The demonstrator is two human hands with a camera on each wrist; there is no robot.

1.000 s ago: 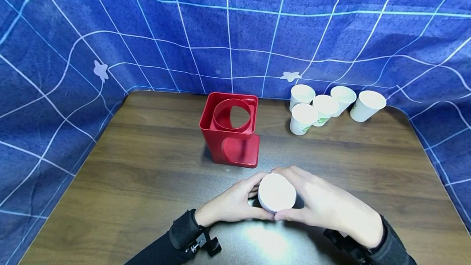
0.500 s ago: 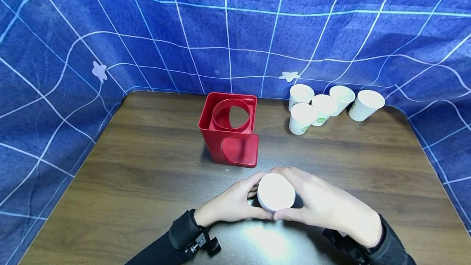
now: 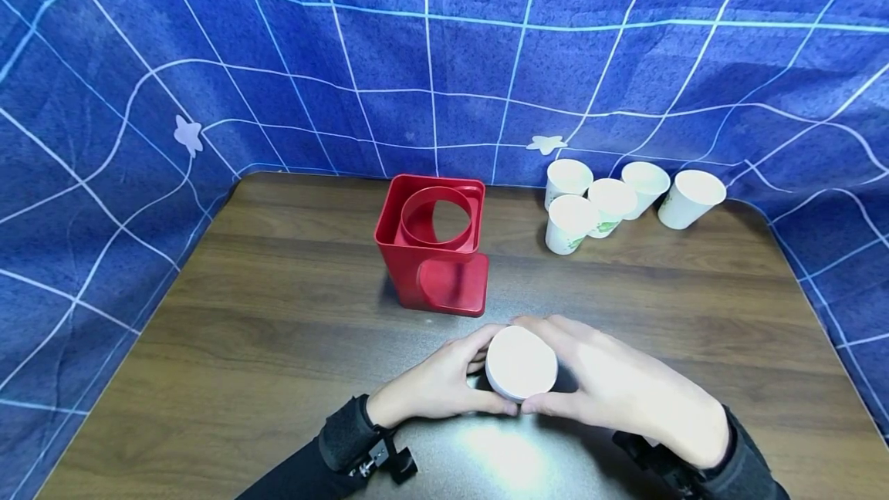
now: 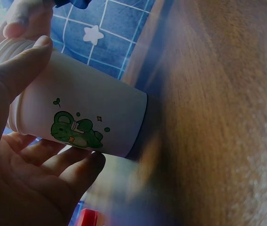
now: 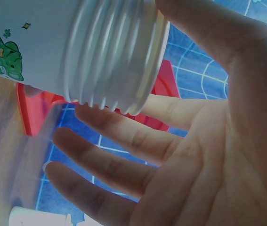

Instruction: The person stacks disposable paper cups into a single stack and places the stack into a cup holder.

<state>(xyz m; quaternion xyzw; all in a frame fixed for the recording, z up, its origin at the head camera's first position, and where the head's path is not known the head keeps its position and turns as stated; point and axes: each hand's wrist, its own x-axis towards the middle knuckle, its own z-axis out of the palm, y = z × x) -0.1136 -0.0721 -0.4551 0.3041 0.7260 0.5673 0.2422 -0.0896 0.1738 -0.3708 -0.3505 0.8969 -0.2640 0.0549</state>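
Note:
A nested stack of white paper cups (image 3: 521, 363) stands between both hands near the front middle of the table. The left wrist view shows a green cartoon animal (image 4: 74, 132) printed on the lowest cup. My left hand (image 3: 441, 380) grips the stack, its thumb across the upper side and fingers curled beneath the printed side. Several rims (image 5: 119, 61) line up close together in the right wrist view. There my right hand (image 5: 171, 155) has thumb and forefinger at the topmost rims, while the other fingers spread away from the cups.
Behind the stack and to its left stands a red plastic holder (image 3: 454, 284) with a round ring in its top. Several white paper cups (image 3: 571, 224) stand at the back right, one of them tilted. A blue cloth (image 3: 389, 60) hangs along the table's back.
My right hand's thumb has slid very slightly to the right along the rim. The cup stack and the left hand stay where they were.

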